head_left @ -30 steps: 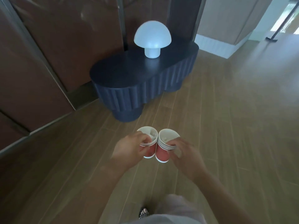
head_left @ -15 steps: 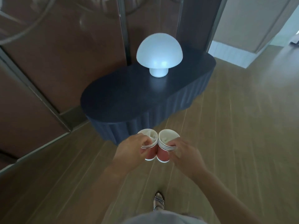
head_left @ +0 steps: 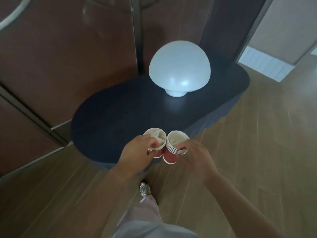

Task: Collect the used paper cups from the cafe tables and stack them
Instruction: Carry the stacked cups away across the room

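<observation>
Red left stack (head_left: 155, 137) gripped by left fingers (head_left: 149, 142) touches right stack (head_left: 170, 156) in right fingers (head_left: 187, 146).

Dark oval table (head_left: 120, 117) with a glowing mushroom lamp (head_left: 179, 69), brown wall panels (head_left: 68, 57), wooden plank floor (head_left: 257, 152).

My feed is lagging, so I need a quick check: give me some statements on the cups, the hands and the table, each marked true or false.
1. The left hand holds the left stack and the right hand holds the right stack. True.
2. The two stacks are nested into one. False: they are side by side, separate.
3. A mushroom lamp stands on the dark table. True.
4. Loose cups stand by the lamp. False: the only cups in view are in the hands.
</observation>
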A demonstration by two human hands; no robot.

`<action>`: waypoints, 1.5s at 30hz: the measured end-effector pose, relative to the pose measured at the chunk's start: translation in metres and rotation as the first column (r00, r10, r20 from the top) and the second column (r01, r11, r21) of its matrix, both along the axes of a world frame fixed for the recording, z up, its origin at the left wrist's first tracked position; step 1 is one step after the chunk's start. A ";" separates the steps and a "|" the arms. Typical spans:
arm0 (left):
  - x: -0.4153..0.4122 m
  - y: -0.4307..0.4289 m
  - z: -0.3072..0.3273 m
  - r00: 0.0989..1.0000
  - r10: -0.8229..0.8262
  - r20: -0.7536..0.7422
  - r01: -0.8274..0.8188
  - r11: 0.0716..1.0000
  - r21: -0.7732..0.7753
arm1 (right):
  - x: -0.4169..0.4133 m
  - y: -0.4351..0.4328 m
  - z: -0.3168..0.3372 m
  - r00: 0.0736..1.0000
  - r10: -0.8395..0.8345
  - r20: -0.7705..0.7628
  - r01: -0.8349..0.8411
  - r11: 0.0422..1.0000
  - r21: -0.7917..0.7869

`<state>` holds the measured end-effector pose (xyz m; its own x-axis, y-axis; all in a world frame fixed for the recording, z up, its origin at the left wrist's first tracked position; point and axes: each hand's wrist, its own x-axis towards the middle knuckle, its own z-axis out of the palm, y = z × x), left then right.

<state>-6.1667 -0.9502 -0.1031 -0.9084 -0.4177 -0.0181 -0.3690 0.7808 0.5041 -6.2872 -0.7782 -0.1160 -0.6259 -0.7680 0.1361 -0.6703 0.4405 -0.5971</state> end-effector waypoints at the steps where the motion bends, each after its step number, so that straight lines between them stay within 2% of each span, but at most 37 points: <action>1: -0.015 -0.015 -0.002 1.000 -0.003 -0.004 0.003 1.000 -0.005 | -0.015 -0.014 -0.001 1.000 -0.006 -0.001 0.006 1.000 -0.001; 8: -0.097 -0.109 -0.011 1.000 0.004 -0.014 -0.004 1.000 -0.013 | -0.103 -0.113 -0.014 1.000 0.004 -0.009 -0.003 0.998 0.061; 15: -0.129 -0.176 -0.023 0.997 0.065 0.039 -0.065 0.998 -0.007 | -0.147 -0.195 -0.030 0.992 0.128 0.014 -0.129 0.980 0.149; 22: -0.141 -0.240 -0.054 0.970 0.169 0.176 -0.164 0.986 -0.040 | -0.175 -0.280 -0.062 0.960 0.273 0.063 -0.280 0.932 0.232; 26: -0.148 -0.264 -0.086 0.943 0.208 0.260 -0.202 0.978 -0.049 | -0.184 -0.316 -0.092 0.959 0.269 0.084 -0.282 0.914 0.293; 34: -0.168 -0.296 -0.134 0.914 0.223 0.339 -0.215 0.975 -0.063 | -0.197 -0.361 -0.135 0.962 0.262 0.075 -0.271 0.888 0.372; 40: -0.176 -0.312 -0.158 0.911 0.230 0.342 -0.228 0.973 -0.047 | -0.204 -0.373 -0.151 0.963 0.263 0.064 -0.268 0.898 0.349; 45: -0.177 -0.312 -0.168 0.895 0.194 0.401 -0.204 0.979 -0.018 | -0.205 -0.372 -0.159 0.959 0.268 0.090 -0.281 0.884 0.372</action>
